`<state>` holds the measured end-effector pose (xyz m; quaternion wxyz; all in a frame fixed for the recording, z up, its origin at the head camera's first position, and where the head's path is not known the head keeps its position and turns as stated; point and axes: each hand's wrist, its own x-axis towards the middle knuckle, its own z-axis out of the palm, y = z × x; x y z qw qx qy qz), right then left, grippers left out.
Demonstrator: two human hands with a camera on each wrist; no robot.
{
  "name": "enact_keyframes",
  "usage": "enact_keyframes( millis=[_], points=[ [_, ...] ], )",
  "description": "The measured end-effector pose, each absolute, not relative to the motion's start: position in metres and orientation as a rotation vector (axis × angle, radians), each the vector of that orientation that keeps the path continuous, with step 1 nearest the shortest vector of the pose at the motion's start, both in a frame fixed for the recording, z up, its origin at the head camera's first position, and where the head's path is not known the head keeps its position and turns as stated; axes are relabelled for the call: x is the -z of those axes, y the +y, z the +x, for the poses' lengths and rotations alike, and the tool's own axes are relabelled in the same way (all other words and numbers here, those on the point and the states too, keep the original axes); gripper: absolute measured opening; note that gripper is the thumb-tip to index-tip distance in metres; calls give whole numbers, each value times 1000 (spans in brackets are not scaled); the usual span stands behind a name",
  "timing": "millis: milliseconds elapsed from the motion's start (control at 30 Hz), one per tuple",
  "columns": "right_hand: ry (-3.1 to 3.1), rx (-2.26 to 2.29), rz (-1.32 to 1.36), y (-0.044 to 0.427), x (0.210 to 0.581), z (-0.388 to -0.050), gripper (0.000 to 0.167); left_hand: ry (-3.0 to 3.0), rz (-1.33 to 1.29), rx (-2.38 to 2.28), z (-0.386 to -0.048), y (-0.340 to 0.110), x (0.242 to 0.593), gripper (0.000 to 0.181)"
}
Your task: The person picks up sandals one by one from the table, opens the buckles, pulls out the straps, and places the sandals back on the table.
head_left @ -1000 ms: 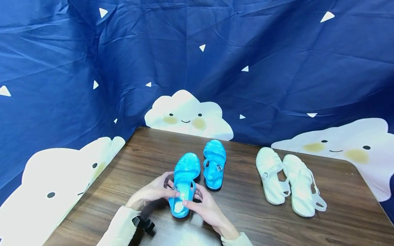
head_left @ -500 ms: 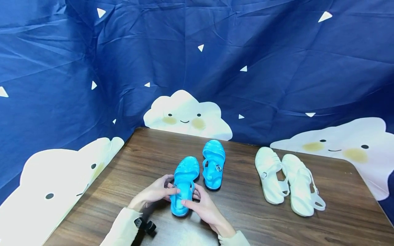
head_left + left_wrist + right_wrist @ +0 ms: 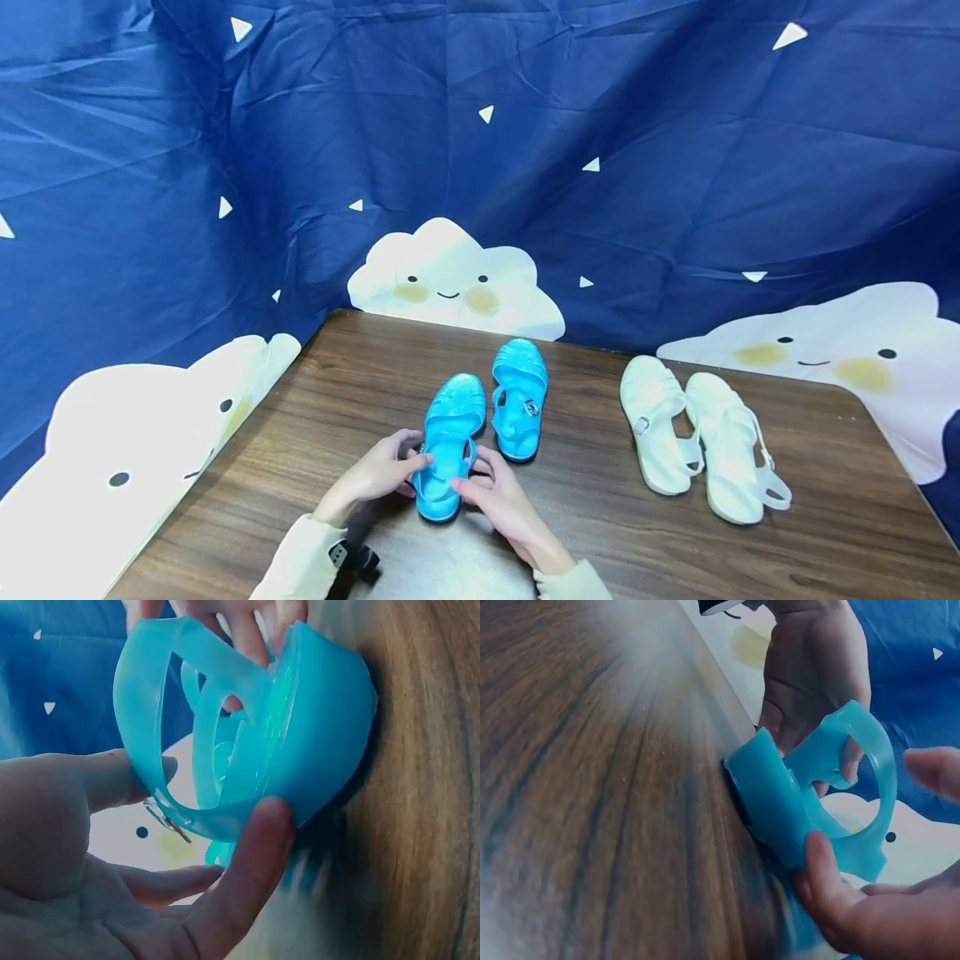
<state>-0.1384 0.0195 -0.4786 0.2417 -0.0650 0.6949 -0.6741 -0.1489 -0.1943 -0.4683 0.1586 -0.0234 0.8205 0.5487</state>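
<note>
A glossy, bright blue sandal of smooth, plastic-like material [image 3: 450, 446] stands sole down at the brown wood-grain table [image 3: 600, 533], held between the left hand [image 3: 382, 468] and right hand [image 3: 504, 502]. Its rounded, ribbed toe points away from the person and slightly right, its heel toward the person. The back strap loops upright above the heel, with a small metallic buckle [image 3: 169, 823] on the left side. Whether the whole sole touches is unclear.
</note>
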Motion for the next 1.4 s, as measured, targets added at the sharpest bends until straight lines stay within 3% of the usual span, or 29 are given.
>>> enact_keyframes(
  millis=[267,1400],
  points=[
    [1778,1820,-132,25,476,-129,68,2214,-135,-1508,-143,-197,465,69],
    [1601,1851,-177,22,477,-132,76,2350,-234,-1538,-156,-188,462,36]
  ],
)
